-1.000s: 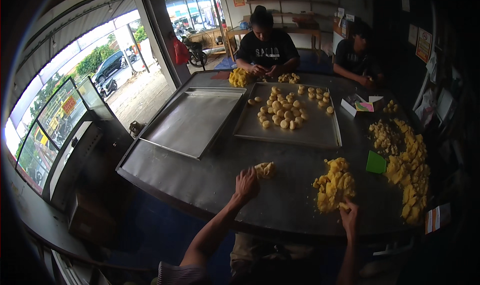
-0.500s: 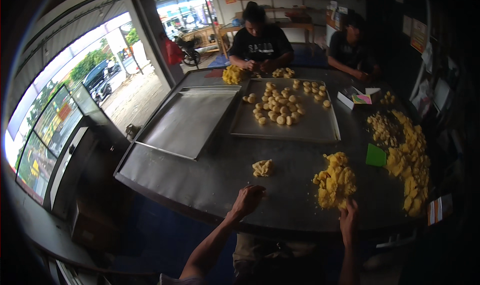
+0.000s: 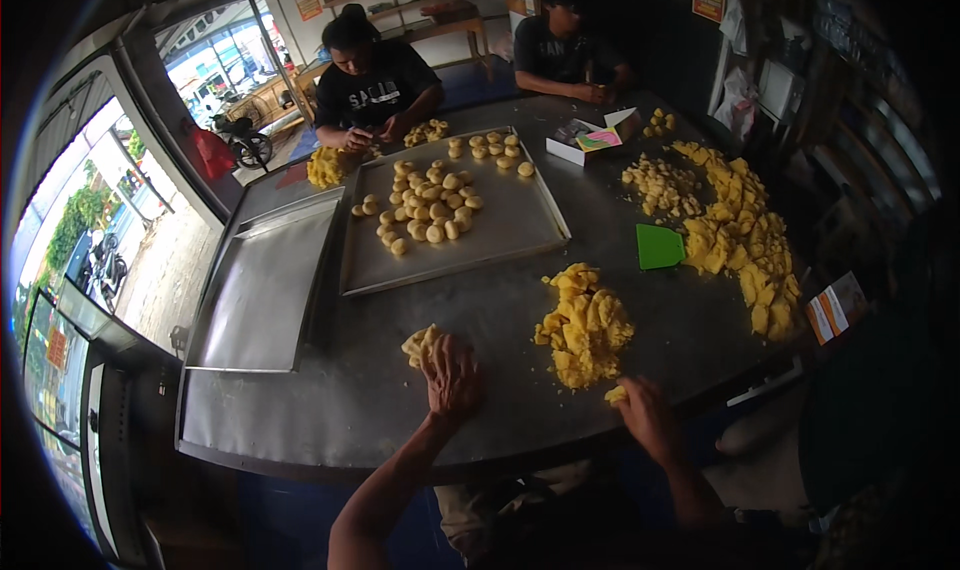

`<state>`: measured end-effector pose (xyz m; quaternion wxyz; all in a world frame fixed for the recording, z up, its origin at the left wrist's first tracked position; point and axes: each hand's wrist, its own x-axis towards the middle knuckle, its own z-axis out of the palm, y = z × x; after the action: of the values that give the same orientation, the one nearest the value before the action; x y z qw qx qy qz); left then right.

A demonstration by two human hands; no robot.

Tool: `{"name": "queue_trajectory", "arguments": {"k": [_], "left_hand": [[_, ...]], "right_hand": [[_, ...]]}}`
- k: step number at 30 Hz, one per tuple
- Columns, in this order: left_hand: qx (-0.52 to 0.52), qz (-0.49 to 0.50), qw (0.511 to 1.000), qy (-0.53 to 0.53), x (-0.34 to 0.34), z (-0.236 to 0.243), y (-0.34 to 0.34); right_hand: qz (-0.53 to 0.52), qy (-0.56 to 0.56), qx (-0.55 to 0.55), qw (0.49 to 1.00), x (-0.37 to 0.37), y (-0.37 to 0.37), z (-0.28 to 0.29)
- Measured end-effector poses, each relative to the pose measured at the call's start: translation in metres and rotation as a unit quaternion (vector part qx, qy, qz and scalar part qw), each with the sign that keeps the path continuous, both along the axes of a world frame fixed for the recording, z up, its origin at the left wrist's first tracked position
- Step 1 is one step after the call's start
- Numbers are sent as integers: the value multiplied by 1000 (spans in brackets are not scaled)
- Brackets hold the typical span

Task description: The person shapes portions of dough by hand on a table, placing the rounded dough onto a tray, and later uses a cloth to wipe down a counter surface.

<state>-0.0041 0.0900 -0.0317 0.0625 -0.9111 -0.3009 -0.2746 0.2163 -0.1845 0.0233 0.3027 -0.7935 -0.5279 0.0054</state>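
My left hand (image 3: 452,380) reaches over the table's near side, its fingers curled onto the right side of a pale dough lump (image 3: 418,344). Between the fingertips of my right hand (image 3: 650,417) is a small yellow piece of dough-like filling (image 3: 616,395), just off the near edge of a crumbly yellow filling pile (image 3: 585,332). My right thumb and fingers are closed on that piece; their far side is hidden.
Several round dough balls (image 3: 435,205) sit on a metal tray (image 3: 480,252); another tray (image 3: 255,300) lies left. Rightward are a green scraper (image 3: 660,247), cut dough pieces (image 3: 660,188), more yellow filling (image 3: 740,240) and an open box (image 3: 568,151). Two people (image 3: 375,80) work across the table.
The view has swung to the right. My left hand has come forward onto the dough lump. My right hand has drawn back slightly from the pile with a yellow piece in its fingers.
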Motion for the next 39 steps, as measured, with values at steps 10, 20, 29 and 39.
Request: {"name": "queue_trajectory", "arguments": {"k": [10,20,29,39], "left_hand": [[-72,-101,992,-6,8,17,14],[66,8,997,42,7,-12,-6],[-30,78,991,102,-31,7,-57],[-434,79,852,-282,-19,35,-75]], "right_hand": [[-128,-57,18,990,13,30,-21],[-79,-18,82,993,14,32,-23],[-69,-60,-43,995,19,34,5],[-40,-38,-50,997,-6,3,-6]]}}
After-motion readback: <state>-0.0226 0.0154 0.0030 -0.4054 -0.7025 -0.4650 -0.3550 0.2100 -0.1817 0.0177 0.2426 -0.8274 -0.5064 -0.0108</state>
